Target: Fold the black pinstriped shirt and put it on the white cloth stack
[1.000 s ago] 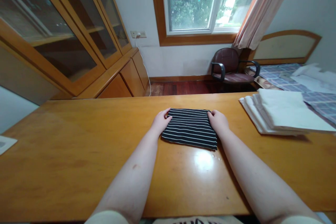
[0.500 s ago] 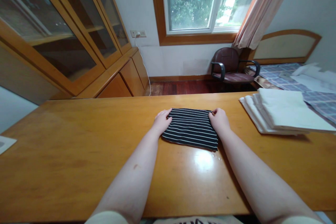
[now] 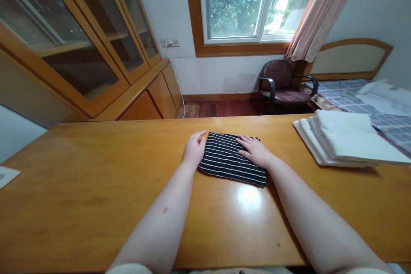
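Note:
A folded black cloth with thin white stripes (image 3: pixel 224 160) lies flat in the middle of the wooden table (image 3: pixel 96 188). My left hand (image 3: pixel 194 149) rests against the cloth's left edge, fingers together and stretched forward, holding nothing. My right hand (image 3: pixel 253 150) lies flat on top of the cloth's right half, fingers spread and pointing left.
A stack of folded white cloths (image 3: pixel 346 142) sits at the table's right end. A sheet of paper (image 3: pixel 5 175) pokes in at the left edge. Beyond the table are a dark armchair (image 3: pixel 280 82), a bed (image 3: pixel 369 94), glass-fronted cabinets (image 3: pixel 80 43) and a window (image 3: pixel 250 0).
My right hand left the cloth's right corner and moved left onto its top, now lying flat. My left hand's fingers straightened along the left edge.

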Available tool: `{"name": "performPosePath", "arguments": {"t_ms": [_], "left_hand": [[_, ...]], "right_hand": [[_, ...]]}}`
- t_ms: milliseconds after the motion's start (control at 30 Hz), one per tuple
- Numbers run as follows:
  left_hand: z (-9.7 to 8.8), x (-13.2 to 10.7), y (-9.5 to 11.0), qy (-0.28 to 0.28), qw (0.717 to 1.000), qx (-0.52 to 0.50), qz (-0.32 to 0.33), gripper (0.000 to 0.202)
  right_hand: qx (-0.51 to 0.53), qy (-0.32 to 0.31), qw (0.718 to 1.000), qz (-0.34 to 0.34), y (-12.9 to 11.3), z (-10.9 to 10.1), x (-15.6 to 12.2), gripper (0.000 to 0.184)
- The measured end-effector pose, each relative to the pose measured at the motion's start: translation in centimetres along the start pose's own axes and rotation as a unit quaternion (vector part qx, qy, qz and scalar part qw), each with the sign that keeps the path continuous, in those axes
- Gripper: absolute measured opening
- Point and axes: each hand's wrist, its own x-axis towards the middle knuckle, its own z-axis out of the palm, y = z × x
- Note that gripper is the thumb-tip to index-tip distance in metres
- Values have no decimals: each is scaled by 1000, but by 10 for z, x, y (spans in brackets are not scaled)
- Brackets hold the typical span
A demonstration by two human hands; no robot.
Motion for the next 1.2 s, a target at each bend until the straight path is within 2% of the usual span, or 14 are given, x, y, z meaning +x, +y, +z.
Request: {"name": "performPosePath", "arguments": {"t_ms": [67,167,267,333,467,600,733,833,900,967,1033,1067,1133,1200], "left_hand": [[-5,-7,16,-16,997,42,65,32],[-1,-19,37,-73,983,102,131,33],[11,-29,50,-126,972,141,141,35],[18,-34,54,-141,967,164,137,37],[29,-34,46,-155,955,218,128,47],[37,-33,29,-197,936,276,91,64],[37,-31,24,-235,921,298,87,65],[30,-25,26,-289,908,280,120,63],[25,-22,25,-331,896,253,156,61],[21,-21,25,-354,889,227,182,59],[20,-20,25,-346,894,202,198,54],[19,-20,26,-324,904,191,201,49],[14,-19,28,-240,938,166,186,39],[2,-16,28,-117,974,145,129,35]], "right_hand": [[-5,-2,1000,-1,0,0,0,55],[-18,-11,1000,-2,-2,-1,0,57],[-28,-14,1000,-1,-7,-3,-1,57],[-34,-16,999,-4,-13,-3,-2,58],[-52,-16,998,13,-26,2,-6,58],[-52,-15,998,40,-35,4,-9,58],[-63,-18,995,71,-50,-5,-14,54],[-82,-27,986,145,-67,-11,-20,47],[-99,-8,979,178,-74,-11,-23,46],[-102,20,988,118,-75,-7,-23,49],[-76,14,997,7,-68,0,-20,55],[-58,-4,998,-31,-64,4,-18,60],[-31,-39,997,-50,-56,10,-13,68],[-22,-48,998,-28,-51,14,-10,71]]}}
